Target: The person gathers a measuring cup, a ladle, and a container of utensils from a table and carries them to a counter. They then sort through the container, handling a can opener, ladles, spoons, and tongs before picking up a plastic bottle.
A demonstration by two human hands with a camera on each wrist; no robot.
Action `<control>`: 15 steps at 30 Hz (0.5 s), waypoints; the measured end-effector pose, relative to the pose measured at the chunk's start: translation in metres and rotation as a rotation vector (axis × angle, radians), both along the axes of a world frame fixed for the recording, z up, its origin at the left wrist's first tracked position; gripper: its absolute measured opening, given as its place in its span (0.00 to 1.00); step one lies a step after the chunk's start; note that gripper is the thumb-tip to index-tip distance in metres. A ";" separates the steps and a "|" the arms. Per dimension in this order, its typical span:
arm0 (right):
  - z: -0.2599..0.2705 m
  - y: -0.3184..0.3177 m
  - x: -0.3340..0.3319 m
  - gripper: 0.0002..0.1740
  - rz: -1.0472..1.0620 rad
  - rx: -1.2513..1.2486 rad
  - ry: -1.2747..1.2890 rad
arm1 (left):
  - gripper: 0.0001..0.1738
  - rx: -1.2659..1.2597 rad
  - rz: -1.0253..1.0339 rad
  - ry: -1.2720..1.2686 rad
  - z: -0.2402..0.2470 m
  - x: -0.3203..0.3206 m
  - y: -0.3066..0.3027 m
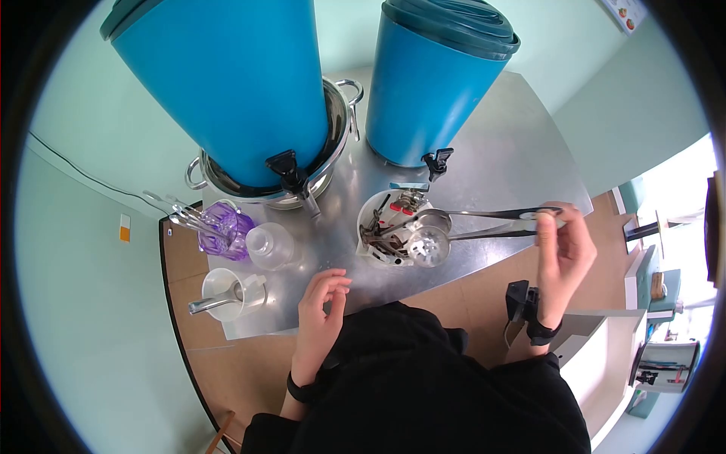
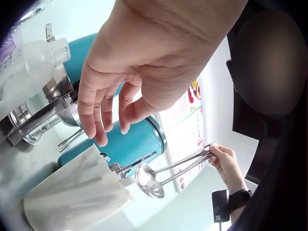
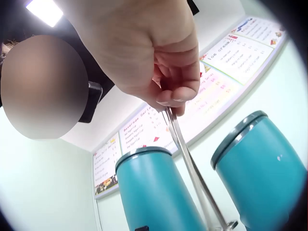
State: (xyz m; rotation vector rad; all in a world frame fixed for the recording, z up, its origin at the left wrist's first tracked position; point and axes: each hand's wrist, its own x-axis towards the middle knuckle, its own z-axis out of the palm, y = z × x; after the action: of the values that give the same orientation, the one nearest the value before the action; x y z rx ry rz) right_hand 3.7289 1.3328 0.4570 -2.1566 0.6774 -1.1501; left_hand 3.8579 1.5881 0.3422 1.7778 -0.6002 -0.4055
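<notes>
My right hand (image 1: 566, 253) pinches the handle ends of two metal ladles, which reach left over a white tub (image 1: 365, 206) of metal utensils. The bowl of the nearer one, a slotted ladle (image 1: 428, 248), shows holes; the plain ladle (image 1: 442, 218) lies partly behind it. In the left wrist view both bowls overlap the tub's mouth, and in the right wrist view the two handles (image 3: 185, 149) run down from the fingertips. Holding nothing, my left hand (image 1: 324, 309) hovers by the front table edge with loosely bent fingers, left of the tub.
Two large blue dispensers (image 1: 257, 91) with black taps stand at the back, the left one over a steel pot (image 1: 342, 113). On the left are a purple cup (image 1: 236, 240) of utensils, a translucent bottle (image 1: 276, 248) and a clear jug (image 1: 253, 291) containing a metal scoop (image 1: 215, 301).
</notes>
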 end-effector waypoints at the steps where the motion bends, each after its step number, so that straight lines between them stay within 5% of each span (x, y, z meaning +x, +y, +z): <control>1: -0.001 0.001 0.005 0.05 0.023 -0.145 0.063 | 0.09 0.002 -0.014 0.000 -0.001 0.000 0.000; 15: 0.002 -0.003 0.002 0.04 0.100 -0.143 0.063 | 0.11 0.046 -0.124 -0.141 0.039 0.005 -0.043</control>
State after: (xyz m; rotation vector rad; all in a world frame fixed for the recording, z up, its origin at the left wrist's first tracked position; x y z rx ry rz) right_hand 3.7308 1.3294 0.4588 -2.3272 0.5208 -1.1117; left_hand 3.8625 1.5454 0.3809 1.8287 -0.8094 -0.3835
